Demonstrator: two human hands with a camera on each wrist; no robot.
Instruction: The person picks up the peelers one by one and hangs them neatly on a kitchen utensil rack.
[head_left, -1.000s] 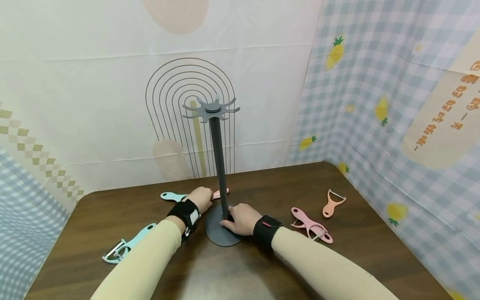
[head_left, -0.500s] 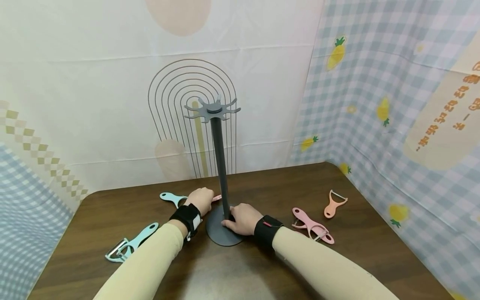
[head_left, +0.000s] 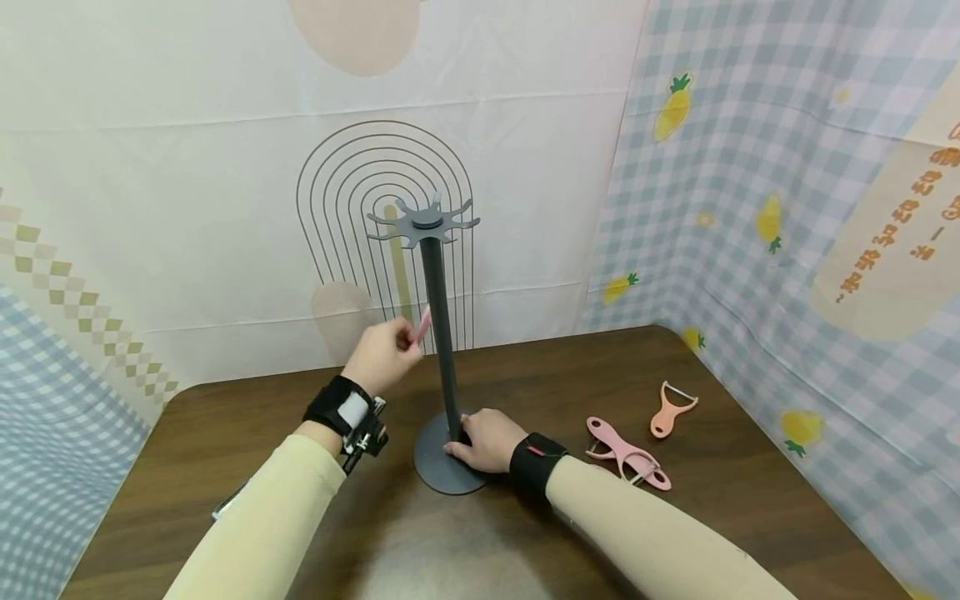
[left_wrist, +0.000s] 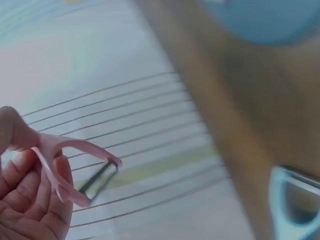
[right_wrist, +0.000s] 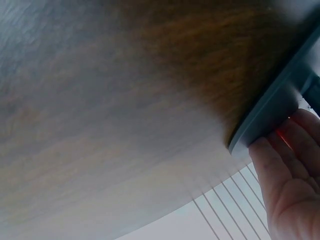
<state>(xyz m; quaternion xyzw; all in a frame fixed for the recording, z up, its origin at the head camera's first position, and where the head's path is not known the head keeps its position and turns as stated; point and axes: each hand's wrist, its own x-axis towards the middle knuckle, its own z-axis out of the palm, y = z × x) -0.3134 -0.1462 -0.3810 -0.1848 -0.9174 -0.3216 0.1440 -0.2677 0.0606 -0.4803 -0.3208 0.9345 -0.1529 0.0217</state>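
Observation:
In the head view a grey rack (head_left: 438,317) stands upright, with a ring of curved hooks (head_left: 427,218) on top and a round base (head_left: 442,467). My left hand (head_left: 381,357) is raised left of its pole and pinches a pink peeler (head_left: 423,325). The left wrist view shows that peeler's Y-shaped head (left_wrist: 82,145) and metal blade, its handle mostly hidden by the fingers. My right hand (head_left: 491,440) holds the rack at the foot of the pole. In the right wrist view its fingers (right_wrist: 272,165) lie against the base.
Pink peelers (head_left: 626,454) lie overlapping on the wooden table (head_left: 570,375), right of my right hand. Farther right is an orange peeler (head_left: 670,410). A light blue peeler (left_wrist: 280,215) shows in the left wrist view; my left sleeve (head_left: 258,517) covers part of the table's left side.
My left hand has lifted the pink peeler from the table behind the rack's base and raised it beside the pole. My right hand has stayed at the base.

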